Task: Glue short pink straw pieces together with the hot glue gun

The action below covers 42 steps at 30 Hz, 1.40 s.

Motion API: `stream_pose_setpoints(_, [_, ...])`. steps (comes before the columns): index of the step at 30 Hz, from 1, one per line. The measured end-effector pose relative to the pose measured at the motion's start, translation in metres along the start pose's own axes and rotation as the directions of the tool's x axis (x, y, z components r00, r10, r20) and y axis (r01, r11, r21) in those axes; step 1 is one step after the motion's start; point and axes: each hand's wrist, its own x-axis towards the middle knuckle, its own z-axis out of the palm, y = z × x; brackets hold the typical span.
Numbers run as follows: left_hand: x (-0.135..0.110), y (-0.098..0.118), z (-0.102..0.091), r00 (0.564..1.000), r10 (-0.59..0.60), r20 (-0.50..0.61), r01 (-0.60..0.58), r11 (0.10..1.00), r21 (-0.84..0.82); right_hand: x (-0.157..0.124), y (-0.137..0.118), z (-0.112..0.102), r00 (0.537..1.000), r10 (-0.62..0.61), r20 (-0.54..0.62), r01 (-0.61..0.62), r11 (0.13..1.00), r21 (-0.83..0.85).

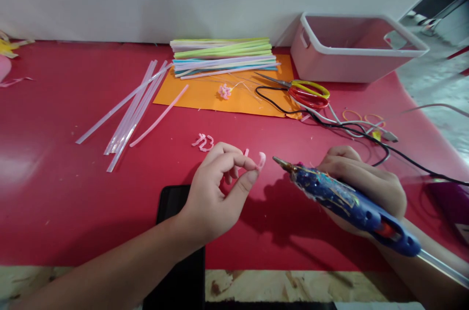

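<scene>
My left hand (218, 192) pinches a short curled piece of pink pipe cleaner (261, 160) between thumb and forefinger. Wrapped round a blue hot glue gun (340, 197) is my right hand (366, 183). The gun's metal nozzle points left at the pink piece, with a small gap between them. A clear glue stick (443, 266) sticks out of its back end. Left of my left hand, several bent pink pieces (203, 142) lie on the red table (91, 212). A small pink flower on a thin wire (224, 91) rests on an orange sheet (205, 97).
Bundled pipe cleaners (223, 55) lie at the back beside a pink bin (337, 63). Scissors (308, 92) and tangled cables (348, 126) are at right. Clear glue sticks (135, 104) and one pink pipe cleaner (159, 117) lie left. A dark phone-like slab (178, 271) lies under my left forearm.
</scene>
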Motion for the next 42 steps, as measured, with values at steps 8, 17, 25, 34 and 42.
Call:
stream_pose_setpoints(8, [0.0018, 0.0019, 0.0003, 0.999, -0.024, 0.040, 0.025, 1.000, -0.018, 0.0048, 0.0005, 0.0013, 0.993, -0.069, 0.099, 0.070, 0.997, -0.012])
stream_pose_setpoints(17, [0.0013, -0.0007, -0.0005, 0.999, 0.053, 0.004, -0.053, 0.998, 0.046, 0.0007, 0.0039, 0.0016, 0.994, -0.027, 0.110, 0.029, 0.999, -0.017])
stream_pose_setpoints(25, [0.0013, -0.0011, -0.0010, 0.992, 0.121, -0.031, -0.115, 0.981, 0.154, 0.0022, 0.0004, 0.0003, 0.997, -0.016, 0.078, 0.017, 1.000, -0.021])
stream_pose_setpoints(34, [0.0019, 0.0001, -0.0012, 0.997, 0.078, -0.016, -0.076, 0.990, 0.118, -0.0035, 0.0059, 0.0021, 0.999, 0.033, 0.042, -0.031, 0.998, -0.047])
stream_pose_setpoints(42, [0.0030, -0.0026, 0.0012, 0.999, -0.042, -0.030, 0.043, 0.999, 0.021, 0.0000, 0.0000, 0.0027, 0.997, 0.071, -0.006, -0.071, 0.996, -0.045])
